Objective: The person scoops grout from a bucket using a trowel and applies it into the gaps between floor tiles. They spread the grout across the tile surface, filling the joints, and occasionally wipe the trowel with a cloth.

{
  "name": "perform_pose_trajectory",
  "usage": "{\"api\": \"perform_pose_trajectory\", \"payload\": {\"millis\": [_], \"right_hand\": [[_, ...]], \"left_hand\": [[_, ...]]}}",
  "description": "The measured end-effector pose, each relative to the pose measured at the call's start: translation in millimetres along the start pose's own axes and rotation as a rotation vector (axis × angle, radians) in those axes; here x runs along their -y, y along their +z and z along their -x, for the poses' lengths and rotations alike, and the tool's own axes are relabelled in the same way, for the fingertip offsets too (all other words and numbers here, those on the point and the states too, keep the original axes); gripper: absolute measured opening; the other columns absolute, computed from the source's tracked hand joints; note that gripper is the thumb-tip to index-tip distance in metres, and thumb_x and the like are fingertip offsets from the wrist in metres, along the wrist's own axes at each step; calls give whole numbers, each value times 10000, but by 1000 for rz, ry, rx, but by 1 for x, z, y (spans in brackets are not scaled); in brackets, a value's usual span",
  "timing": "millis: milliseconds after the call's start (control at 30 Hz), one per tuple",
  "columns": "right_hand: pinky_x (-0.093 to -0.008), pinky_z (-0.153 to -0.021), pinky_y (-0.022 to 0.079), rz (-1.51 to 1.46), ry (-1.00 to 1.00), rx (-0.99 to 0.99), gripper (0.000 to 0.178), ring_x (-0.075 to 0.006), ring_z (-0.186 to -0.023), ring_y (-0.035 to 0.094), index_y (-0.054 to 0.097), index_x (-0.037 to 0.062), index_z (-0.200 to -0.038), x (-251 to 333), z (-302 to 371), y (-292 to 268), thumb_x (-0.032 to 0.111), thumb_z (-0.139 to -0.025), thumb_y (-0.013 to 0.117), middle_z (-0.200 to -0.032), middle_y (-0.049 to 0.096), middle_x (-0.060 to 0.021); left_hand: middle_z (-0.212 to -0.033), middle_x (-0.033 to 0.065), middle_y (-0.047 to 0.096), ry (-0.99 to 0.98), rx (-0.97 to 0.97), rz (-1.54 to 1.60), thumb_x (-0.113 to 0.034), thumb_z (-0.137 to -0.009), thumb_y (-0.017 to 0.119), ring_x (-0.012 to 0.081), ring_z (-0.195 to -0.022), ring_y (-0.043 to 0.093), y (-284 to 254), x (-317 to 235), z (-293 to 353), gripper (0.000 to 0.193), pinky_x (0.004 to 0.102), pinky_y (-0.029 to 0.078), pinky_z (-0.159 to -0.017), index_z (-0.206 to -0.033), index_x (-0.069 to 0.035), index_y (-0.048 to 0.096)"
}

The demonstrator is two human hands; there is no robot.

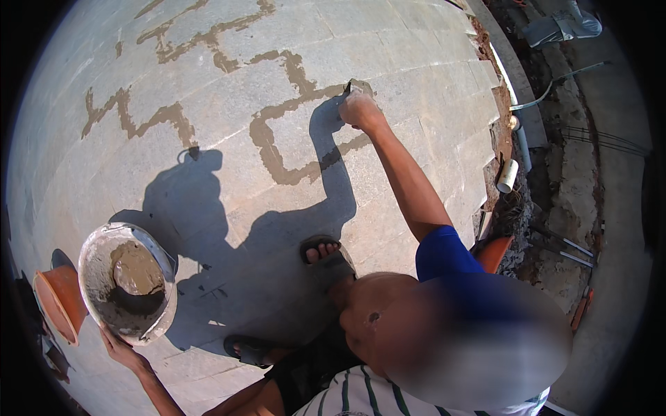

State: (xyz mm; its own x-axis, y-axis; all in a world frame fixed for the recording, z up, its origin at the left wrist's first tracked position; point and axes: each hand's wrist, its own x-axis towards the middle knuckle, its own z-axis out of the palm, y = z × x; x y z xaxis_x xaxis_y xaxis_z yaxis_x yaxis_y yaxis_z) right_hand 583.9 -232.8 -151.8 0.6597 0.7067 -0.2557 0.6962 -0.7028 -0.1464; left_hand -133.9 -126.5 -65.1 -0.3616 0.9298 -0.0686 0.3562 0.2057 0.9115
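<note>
My right hand (359, 111) is closed with the arm stretched forward, low over a wet mortar joint on the grey paving (409, 76). A small dark-edged flat tool (348, 87) shows at its fingers, mostly hidden by the hand. Brown-grey mortar lines (284, 173) run along the slab joints beside it. My left hand (125, 353) grips the near rim and side of a whitish bucket (168, 315), tilted so its inside shows. Wet mortar (139, 269) lies inside. The fingers under the bucket are partly hidden.
An orange tub (61, 305) stands beyond the bucket at the left. My sandalled feet (322, 251) are on the paving. Along its broken right edge lie a white pipe piece (508, 176), an orange object (494, 254) and a trench with loose soil. A blurred patch covers the lower right.
</note>
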Motion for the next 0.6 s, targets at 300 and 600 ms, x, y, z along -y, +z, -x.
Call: {"api": "perform_pose_trajectory", "payload": {"millis": [300, 600], "right_hand": [[-494, -725, 499, -154, -231, -177, 391, -429, -812, 626, 526, 47, -1222, -35, 50, -9, 193, -863, 483, -881, 625, -306], [-475, -780, 507, -165, -143, -4, 490, -403, -872, 633, 387, 211, -1385, -89, 28, 16, 224, -901, 466, -1103, 605, -248]], "left_hand": [[-1375, 149, 439, -26, -25, 52, -276, -965, 493, 229, -1250, 428, -1, 0, 0, 511, 337, 306, -1071, -1346, 55, 414], [-1381, 152, 432, -39, -44, 8, -301, -964, 485, 244, -1239, 434, -3, 9, -3, 519, 341, 316, -1063, -1339, 54, 428]]}}
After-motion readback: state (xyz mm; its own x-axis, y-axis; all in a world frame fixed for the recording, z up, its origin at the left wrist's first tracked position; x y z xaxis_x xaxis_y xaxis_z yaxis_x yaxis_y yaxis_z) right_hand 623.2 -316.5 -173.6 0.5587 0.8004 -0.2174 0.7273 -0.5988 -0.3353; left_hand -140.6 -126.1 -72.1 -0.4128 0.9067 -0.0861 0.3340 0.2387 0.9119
